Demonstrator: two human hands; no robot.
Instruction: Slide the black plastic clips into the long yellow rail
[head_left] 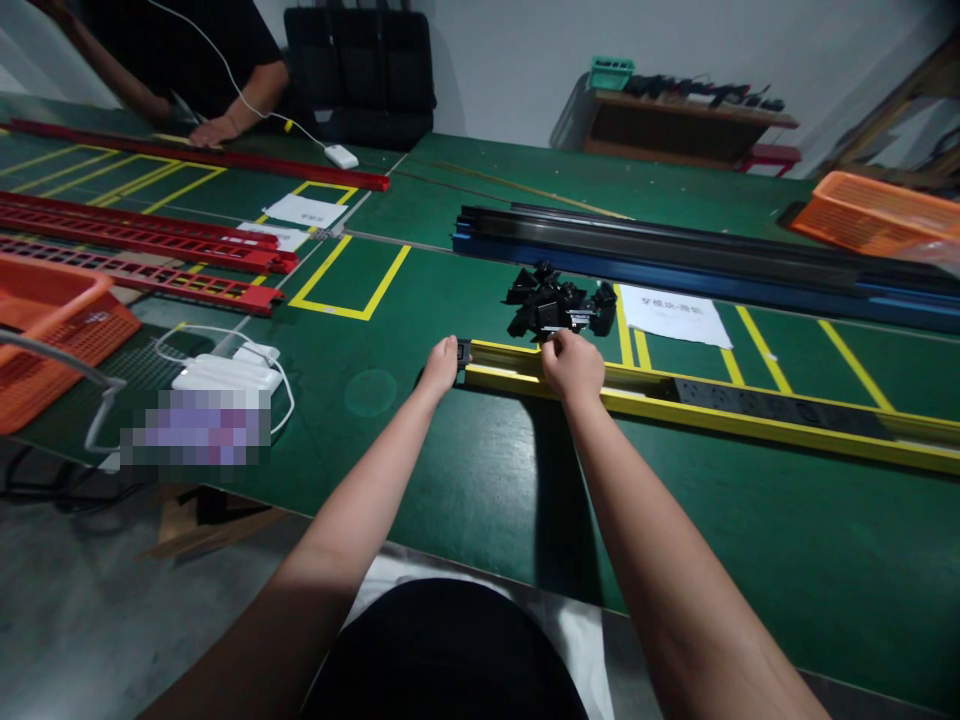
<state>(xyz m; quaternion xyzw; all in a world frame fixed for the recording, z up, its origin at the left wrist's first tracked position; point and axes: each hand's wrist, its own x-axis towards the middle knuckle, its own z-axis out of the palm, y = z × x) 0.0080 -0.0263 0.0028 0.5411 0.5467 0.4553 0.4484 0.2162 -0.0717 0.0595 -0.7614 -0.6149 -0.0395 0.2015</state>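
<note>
Across the middle and right of the frame, we see a long yellow channel-shaped rail [712,419], apparently coated metal, lying on the green-topped desk [465,480] and running out past the right edge. Our left hand [442,368], at the centre, is closed against the rail's left end, grasping at the small black block-shaped end piece [464,352] there. Our right hand [576,365], just right of centre, is curled over the rail with bent fingers; we can't make out whether it pinches the rim or something inside.

We judge the rail stiff and fairly light for its length, though awkward to swing, since so much of it lies beyond our grip. Its smooth walls may slide easily across the desk, and the thin rims could feel sharp. The best hold, we think, is around both outer side walls, with hands spread well apart. The black rectangular strip with socket-like holes [772,403], set in the channel at right, is likely rigid plastic that adds weight there. The pile of small black angular parts [551,300], just beyond our right hand, looks light, best pinched piece by piece.
</note>
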